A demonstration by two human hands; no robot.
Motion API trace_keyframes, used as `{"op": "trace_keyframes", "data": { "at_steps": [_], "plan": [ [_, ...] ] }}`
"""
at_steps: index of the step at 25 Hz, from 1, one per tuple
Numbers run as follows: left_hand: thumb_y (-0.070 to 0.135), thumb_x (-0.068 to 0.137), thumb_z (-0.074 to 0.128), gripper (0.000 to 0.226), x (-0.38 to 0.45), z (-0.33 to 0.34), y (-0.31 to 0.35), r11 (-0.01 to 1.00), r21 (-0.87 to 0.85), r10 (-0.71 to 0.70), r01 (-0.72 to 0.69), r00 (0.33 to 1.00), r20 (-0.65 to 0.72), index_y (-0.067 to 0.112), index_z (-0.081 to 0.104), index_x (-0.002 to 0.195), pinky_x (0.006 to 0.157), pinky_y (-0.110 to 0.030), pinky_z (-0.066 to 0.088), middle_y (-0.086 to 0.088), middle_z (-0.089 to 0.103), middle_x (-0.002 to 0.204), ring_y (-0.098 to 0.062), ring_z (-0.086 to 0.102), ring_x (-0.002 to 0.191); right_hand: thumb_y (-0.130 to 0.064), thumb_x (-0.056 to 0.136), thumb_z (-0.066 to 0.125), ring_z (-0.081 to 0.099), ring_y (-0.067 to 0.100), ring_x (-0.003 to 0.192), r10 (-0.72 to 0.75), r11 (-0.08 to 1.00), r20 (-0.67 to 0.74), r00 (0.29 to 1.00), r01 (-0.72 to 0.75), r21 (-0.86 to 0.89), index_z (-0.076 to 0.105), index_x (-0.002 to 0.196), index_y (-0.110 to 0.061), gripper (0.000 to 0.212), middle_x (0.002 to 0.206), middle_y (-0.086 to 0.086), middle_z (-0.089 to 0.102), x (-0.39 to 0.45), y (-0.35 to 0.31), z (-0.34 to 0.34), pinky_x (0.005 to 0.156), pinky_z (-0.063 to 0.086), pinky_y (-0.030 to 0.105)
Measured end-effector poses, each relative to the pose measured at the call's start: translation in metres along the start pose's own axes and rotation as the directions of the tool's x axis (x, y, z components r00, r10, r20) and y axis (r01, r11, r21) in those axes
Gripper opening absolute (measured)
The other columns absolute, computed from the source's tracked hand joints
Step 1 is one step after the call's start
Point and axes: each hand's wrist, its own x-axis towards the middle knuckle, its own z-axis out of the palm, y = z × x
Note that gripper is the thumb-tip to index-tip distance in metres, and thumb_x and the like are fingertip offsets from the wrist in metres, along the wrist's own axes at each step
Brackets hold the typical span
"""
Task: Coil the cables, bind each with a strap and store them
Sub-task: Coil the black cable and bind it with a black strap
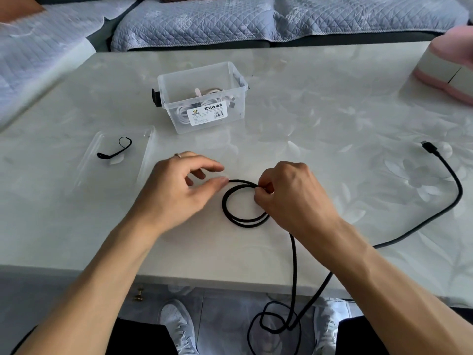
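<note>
A black braided cable [231, 213] forms two small loops on the pale table [307, 111] between my hands. My right hand [286, 196] pinches the loops at their upper right. My left hand [184, 188] touches the top left of the coil with thumb and fingertips, fingers apart. The rest of the cable runs under my right wrist, drops off the table's front edge into a tangle near the floor, then climbs back to a plug [430, 147] at the right. A black strap [115, 149] lies on a clear lid [102, 170] at the left.
A clear storage box [238, 78] holding coiled white cables stands behind the hands. A pink and white object [445, 70] sits at the table's far right. A quilted sofa lies beyond the table. My shoes show below the front edge.
</note>
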Motion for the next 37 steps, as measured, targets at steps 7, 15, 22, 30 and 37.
{"op": "trace_keyframes", "data": {
  "at_steps": [7, 15, 22, 30, 37],
  "plan": [
    [0.025, 0.087, 0.066, 0.002, 0.014, 0.020, 0.011, 0.967, 0.252, -0.060, 0.020, 0.986, 0.155, 0.026, 0.068, 0.088, 0.066, -0.015, 0.040, 0.011, 0.057, 0.083, -0.007, 0.054, 0.075, -0.022, 0.084, 0.056, 0.056, 0.032, 0.073, -0.081, 0.996, -0.084, 0.993, 0.078, -0.037, 0.066, 0.080, -0.002, 0.022, 0.083, 0.008, 0.057, 0.005, -0.001, 0.007, 0.061, 0.049, 0.040],
    [0.034, 0.101, 0.047, 0.031, 0.024, 0.006, 0.024, 0.959, -0.124, -0.193, 0.254, 0.909, 0.370, 0.016, 0.063, 0.083, 0.060, -0.027, 0.040, 0.006, 0.060, 0.059, -0.011, 0.049, 0.057, -0.023, 0.085, 0.058, 0.052, 0.024, 0.056, -0.326, 0.929, -0.319, 0.890, 0.364, 0.068, 0.070, 0.072, -0.010, 0.022, 0.072, 0.003, 0.055, 0.009, 0.004, 0.004, 0.049, 0.045, 0.038],
    [0.034, 0.106, 0.035, 0.039, 0.023, 0.011, 0.025, 0.958, -0.247, -0.107, 0.143, 0.982, 0.155, 0.014, 0.045, 0.073, 0.054, -0.030, 0.029, 0.013, 0.038, 0.049, -0.014, 0.032, 0.052, -0.036, 0.092, 0.062, 0.058, 0.012, 0.060, 0.019, 0.878, 0.018, 1.000, -0.025, 0.477, 0.071, 0.078, -0.016, 0.026, 0.067, 0.002, 0.066, 0.006, 0.000, -0.009, 0.060, 0.046, 0.026],
    [0.038, 0.105, 0.032, 0.040, 0.023, 0.018, 0.033, 0.930, -0.331, -0.217, 0.160, 0.966, -0.143, 0.017, 0.041, 0.073, 0.053, -0.027, 0.031, 0.011, 0.039, 0.050, -0.011, 0.033, 0.050, -0.021, 0.101, 0.049, 0.064, 0.016, 0.065, -0.042, 0.643, 0.231, 0.972, -0.151, 0.751, 0.064, 0.091, 0.000, 0.028, 0.081, 0.006, 0.073, 0.000, -0.011, -0.019, 0.064, 0.052, 0.032],
    [0.036, 0.105, 0.035, 0.032, 0.020, 0.029, 0.037, 0.948, -0.293, -0.177, 0.126, 0.972, -0.154, 0.019, 0.049, 0.081, 0.053, -0.025, 0.032, 0.013, 0.046, 0.049, -0.006, 0.039, 0.046, -0.014, 0.104, 0.039, 0.058, 0.008, 0.052, 0.106, 0.629, 0.087, 0.991, -0.134, 0.765, 0.063, 0.098, -0.007, 0.026, 0.070, -0.001, 0.068, 0.002, -0.012, -0.016, 0.054, 0.047, 0.019]
  ]
}}
